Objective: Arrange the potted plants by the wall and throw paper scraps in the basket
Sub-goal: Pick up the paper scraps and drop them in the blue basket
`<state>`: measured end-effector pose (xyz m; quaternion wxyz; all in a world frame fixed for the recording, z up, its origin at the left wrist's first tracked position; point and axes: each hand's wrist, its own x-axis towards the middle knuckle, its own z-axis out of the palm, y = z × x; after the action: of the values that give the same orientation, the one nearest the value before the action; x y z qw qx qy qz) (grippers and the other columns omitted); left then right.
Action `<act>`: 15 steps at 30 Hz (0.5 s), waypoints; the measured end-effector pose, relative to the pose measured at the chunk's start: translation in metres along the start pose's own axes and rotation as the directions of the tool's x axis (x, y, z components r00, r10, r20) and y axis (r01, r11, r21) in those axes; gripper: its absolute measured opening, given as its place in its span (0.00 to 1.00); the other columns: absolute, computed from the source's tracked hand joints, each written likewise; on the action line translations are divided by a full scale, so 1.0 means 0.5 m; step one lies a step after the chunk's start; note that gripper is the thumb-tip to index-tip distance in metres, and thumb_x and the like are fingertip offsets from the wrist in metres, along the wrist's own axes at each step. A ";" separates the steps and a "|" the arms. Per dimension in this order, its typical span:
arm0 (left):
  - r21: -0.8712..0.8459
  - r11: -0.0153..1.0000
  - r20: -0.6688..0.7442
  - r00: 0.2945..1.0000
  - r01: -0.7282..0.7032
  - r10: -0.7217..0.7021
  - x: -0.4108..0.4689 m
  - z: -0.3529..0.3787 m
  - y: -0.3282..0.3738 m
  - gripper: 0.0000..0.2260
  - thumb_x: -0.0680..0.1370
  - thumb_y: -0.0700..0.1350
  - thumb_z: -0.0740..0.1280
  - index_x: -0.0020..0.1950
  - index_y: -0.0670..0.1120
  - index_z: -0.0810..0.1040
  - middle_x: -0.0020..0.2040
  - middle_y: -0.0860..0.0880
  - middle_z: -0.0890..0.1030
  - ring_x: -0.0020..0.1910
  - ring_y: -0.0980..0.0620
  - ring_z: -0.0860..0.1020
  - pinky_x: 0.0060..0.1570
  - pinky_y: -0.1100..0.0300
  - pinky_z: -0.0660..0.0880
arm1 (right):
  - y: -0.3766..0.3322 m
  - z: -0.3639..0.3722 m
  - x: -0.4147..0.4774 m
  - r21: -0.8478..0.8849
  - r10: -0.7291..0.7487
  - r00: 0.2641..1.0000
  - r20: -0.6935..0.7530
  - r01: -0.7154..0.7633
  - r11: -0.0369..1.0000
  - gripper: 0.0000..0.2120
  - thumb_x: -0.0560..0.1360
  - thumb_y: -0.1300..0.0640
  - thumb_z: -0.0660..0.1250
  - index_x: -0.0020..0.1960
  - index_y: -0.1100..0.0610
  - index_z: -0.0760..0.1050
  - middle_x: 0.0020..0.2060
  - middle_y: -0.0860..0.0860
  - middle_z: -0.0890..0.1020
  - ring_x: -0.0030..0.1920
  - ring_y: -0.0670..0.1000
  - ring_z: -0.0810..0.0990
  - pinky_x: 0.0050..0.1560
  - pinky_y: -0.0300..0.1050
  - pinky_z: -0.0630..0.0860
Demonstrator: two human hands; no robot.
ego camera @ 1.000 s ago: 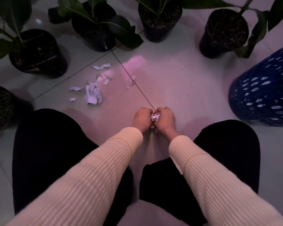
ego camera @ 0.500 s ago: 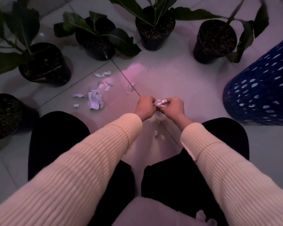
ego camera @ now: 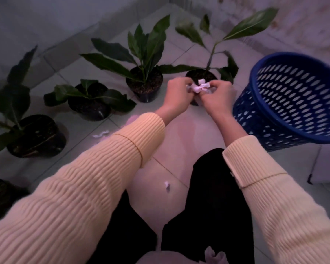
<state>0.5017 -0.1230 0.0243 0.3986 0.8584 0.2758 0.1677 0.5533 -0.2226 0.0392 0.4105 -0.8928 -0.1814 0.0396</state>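
My left hand and my right hand are raised together above the floor, both closed around a bunch of white paper scraps. The blue perforated basket stands just to the right of my right hand, its open mouth tilted toward me. Several potted plants in black pots stand in an arc on the tiled floor: one at far left, one left of centre, one at centre, one partly hidden behind my hands. A loose scrap lies between my knees; more scraps lie beside my left sleeve.
A fifth black pot sits at the left edge. The wall base runs diagonally behind the plants. My knees in dark trousers fill the foreground. A thin dark cable runs down the floor at right.
Both hands have lifted the gathered scraps off the floor and carried them up and toward the basket. My view has tilted up, bringing the wall and the basket's mouth into sight.
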 end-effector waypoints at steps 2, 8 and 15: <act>-0.025 0.996 -0.019 0.996 -0.084 0.084 0.025 0.004 0.057 0.07 0.69 0.37 0.67 0.43 0.41 0.84 0.43 0.41 0.84 0.45 0.45 0.80 0.38 0.63 0.64 | -0.012 -0.055 0.018 -0.007 -0.020 0.994 -0.112 0.019 1.000 0.12 0.70 0.53 0.74 0.51 0.57 0.83 0.42 0.48 0.82 0.42 0.45 0.78 0.42 0.36 0.72; -0.099 0.966 0.047 0.969 -0.238 0.244 0.047 0.048 0.184 0.05 0.72 0.36 0.66 0.43 0.39 0.82 0.40 0.46 0.81 0.41 0.50 0.76 0.37 0.67 0.61 | 0.005 -0.171 0.043 -0.063 0.008 0.960 -0.282 -0.026 0.998 0.09 0.71 0.55 0.72 0.48 0.58 0.84 0.39 0.53 0.84 0.39 0.47 0.78 0.42 0.37 0.70; -0.118 0.942 0.253 0.908 -0.313 0.333 0.056 0.173 0.252 0.05 0.74 0.37 0.65 0.44 0.38 0.81 0.44 0.41 0.82 0.41 0.50 0.74 0.42 0.59 0.69 | 0.098 -0.248 0.053 -0.098 0.165 0.914 -0.370 -0.215 0.972 0.07 0.71 0.55 0.71 0.42 0.59 0.83 0.34 0.52 0.81 0.36 0.51 0.77 0.40 0.43 0.73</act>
<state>0.6106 -0.2238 0.0699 0.4307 0.8915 0.0666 0.1234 0.6194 -0.3314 0.0864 0.3687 -0.9243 -0.0179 -0.0969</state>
